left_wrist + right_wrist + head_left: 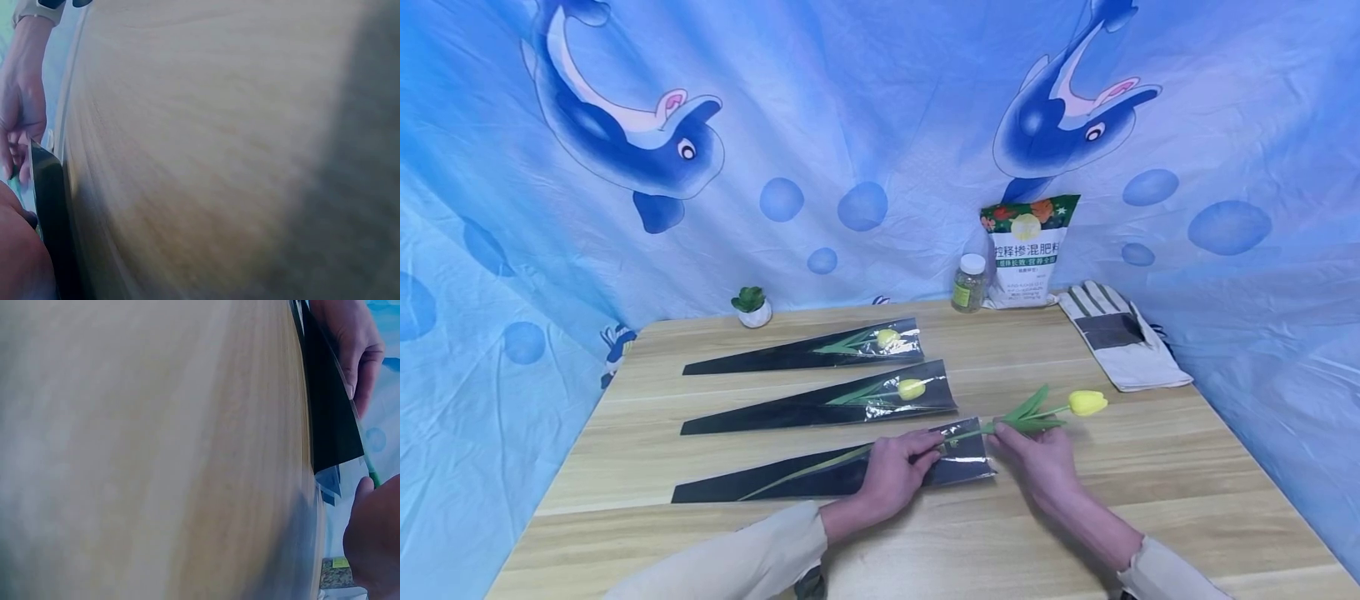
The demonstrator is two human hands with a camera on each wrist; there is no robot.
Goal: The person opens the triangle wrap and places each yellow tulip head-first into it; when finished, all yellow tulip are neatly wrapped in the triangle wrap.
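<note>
A yellow tulip (1087, 402) lies with its long green stem part way inside the nearest black and clear sleeve (820, 481); the bloom and leaves are outside the wide mouth. My left hand (925, 450) lies on that mouth, fingers curled over the sleeve's edge (328, 412). My right hand (1003, 433) pinches the stem (372, 472) just below the leaves. In the left wrist view the sleeve (53, 219) shows dark beside my right hand (22, 119). Two more sleeves (820, 354) (842, 402), each with a yellow tulip inside, lie behind.
At the back of the wooden table (1150, 483) stand a fertiliser bag (1026, 254), a small bottle (970, 283) and a tiny potted plant (751, 307). Work gloves (1120, 346) lie at the back right. Blue dolphin cloth hangs all round.
</note>
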